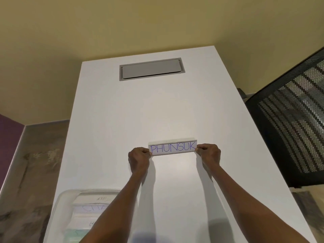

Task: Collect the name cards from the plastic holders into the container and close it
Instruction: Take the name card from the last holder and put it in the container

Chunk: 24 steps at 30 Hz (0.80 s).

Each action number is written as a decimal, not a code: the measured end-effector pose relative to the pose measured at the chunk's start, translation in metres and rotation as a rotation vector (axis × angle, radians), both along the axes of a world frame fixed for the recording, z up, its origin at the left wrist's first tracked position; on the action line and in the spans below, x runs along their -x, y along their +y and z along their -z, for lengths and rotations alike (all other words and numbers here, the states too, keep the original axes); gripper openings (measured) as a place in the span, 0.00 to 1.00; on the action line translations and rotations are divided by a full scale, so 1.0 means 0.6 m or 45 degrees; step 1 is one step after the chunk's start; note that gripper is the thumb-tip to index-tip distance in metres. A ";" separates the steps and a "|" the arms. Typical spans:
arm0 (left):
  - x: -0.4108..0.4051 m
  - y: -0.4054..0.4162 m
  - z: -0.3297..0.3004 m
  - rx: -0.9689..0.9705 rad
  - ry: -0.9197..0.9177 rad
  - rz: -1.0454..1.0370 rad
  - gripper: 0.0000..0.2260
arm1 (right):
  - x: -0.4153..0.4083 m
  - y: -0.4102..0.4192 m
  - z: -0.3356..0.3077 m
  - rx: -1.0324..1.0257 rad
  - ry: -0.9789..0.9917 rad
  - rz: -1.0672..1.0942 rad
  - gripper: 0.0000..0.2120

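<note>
White table (157, 111) fills most of the view, running away from the camera w/ a grey hatch cover (151, 68) set flush near its far end. Black mesh chair (294, 123) stands off the table's right edge. Clear plastic container (70, 213) sits open at the near left corner, partly behind the left forearm; cards lie stacked inside, writing too faint to read. Both arms reach fwd over the tabletop. Left hand (138, 159) and right hand (209, 156) each grip one end of a clear plastic holder (172, 149) approx. mid-table, a bit right of centre and well apart from the container. Fingers on both hands are curled in, thumb and fingertips pinching the holder's short ends. Name card (172, 148) sits inside the holder, white, w/ "PHUNSUK" in blue-purple letters facing the camera.
</note>
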State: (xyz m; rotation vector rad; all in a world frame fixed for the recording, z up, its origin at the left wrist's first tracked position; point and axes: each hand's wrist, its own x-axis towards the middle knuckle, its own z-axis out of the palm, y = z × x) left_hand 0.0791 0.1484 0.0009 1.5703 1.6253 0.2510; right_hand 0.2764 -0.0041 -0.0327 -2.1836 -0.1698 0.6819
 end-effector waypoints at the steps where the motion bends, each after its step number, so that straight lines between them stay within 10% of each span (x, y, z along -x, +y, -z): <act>1: 0.000 -0.001 0.003 0.005 0.004 0.001 0.02 | 0.000 -0.002 0.003 0.010 -0.005 -0.008 0.07; 24: 0.012 0.036 -0.008 0.003 -0.260 -0.057 0.10 | -0.029 -0.031 -0.013 -0.125 -0.262 -0.407 0.20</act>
